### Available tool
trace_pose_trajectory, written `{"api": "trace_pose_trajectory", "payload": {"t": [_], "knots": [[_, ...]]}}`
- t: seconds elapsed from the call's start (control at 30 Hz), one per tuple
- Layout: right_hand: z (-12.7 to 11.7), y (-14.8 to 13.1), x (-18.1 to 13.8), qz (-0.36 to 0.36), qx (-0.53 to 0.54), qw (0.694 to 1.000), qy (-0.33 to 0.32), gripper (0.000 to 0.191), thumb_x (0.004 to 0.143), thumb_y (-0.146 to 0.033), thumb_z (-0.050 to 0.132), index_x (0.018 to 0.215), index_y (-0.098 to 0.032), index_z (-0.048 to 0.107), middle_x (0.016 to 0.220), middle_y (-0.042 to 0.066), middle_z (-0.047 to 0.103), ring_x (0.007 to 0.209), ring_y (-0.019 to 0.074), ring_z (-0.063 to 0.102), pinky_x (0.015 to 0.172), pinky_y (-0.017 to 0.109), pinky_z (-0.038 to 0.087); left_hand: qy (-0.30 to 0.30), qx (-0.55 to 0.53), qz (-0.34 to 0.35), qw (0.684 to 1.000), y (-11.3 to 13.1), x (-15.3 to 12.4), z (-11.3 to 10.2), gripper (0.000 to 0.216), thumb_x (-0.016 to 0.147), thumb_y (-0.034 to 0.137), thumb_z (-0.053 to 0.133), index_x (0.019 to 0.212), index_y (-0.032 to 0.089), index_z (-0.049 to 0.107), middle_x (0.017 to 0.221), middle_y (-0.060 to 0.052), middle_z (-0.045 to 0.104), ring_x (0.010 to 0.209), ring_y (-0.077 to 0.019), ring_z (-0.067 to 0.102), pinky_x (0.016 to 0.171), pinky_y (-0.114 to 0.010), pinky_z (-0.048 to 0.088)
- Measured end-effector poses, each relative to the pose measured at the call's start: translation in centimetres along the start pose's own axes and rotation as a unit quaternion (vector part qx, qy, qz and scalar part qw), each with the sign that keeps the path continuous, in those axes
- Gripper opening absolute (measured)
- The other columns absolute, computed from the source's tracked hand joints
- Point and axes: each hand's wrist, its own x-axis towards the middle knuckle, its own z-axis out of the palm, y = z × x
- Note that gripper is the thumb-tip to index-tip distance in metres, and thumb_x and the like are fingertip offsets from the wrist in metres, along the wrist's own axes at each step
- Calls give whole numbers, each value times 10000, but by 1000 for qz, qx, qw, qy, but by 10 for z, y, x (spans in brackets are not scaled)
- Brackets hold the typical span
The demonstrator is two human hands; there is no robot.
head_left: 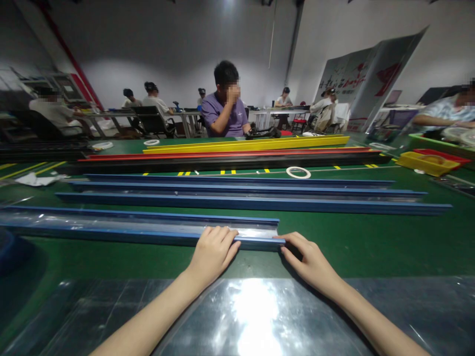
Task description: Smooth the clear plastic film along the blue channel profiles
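Note:
A long blue U-shaped channel point(141, 236) lies across the near part of the green table, its open side up and its inside pale and shiny. My left hand point(215, 249) is closed over the channel's near wall, fingers reaching inside and thumb along the front. At the right end of the same channel, my right hand point(306, 257) pinches the near corner between thumb and fingers. Just behind lie more blue channels point(252, 201), side by side, touched by neither hand.
Beyond are a black-and-red strip point(230, 160), a yellow channel point(248, 144) and a white tape roll point(298, 172). A yellow tray point(426, 163) stands at right. A shiny clear sheet point(178, 316) covers the near edge. A person in purple point(222, 116) sits opposite.

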Motion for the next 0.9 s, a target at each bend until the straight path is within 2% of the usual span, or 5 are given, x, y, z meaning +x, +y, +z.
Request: {"api": "trace_pose_trajectory", "payload": {"t": [0.23, 0.4, 0.57, 0.73, 0.9], "knots": [[-1, 0, 0, 6, 1, 1000, -1, 242, 795, -217, 406, 975, -212, 566, 861, 46, 591, 830, 159, 553, 728, 284, 428, 1, -1, 1, 1000, 0, 0, 0, 218, 862, 286, 365, 946, 162, 523, 791, -29, 596, 719, -159, 493, 642, -296, 291], [-3, -3, 0, 15, 3, 1000, -4, 286, 752, -186, 421, 996, -212, 567, 882, 41, 592, 835, 162, 549, 738, 294, 424, -9, -1, 0, 1000, 0, 0, 0, 200, 864, 282, 360, 886, 170, 525, 770, -18, 588, 711, -160, 485, 637, -299, 284], [-4, 0, 0, 33, 1, 999, 3, 330, 732, -128, 360, 980, -212, 560, 891, 29, 590, 857, 157, 540, 762, 298, 408, -18, 3, -4, 1000, 0, 0, 0, 200, 864, 285, 362, 840, 171, 525, 763, -18, 582, 707, -159, 477, 632, -301, 281], [-3, 8, 4, 96, 47, 993, 46, 221, 792, -274, 369, 895, -208, 553, 889, 28, 615, 856, 163, 558, 767, 293, 404, -14, 1, -8, 1000, 1, -1, 1, 190, 860, 284, 374, 820, 168, 519, 767, -18, 578, 710, -158, 473, 634, -300, 281], [-2, 18, 15, 155, 82, 983, 55, 219, 758, -355, 422, 826, -197, 557, 772, 24, 632, 735, 158, 575, 680, 270, 415, -5, -9, -16, 1000, 1, 0, 1, 180, 855, 286, 388, 840, 164, 520, 808, -27, 564, 742, -162, 465, 641, -297, 293]]}}
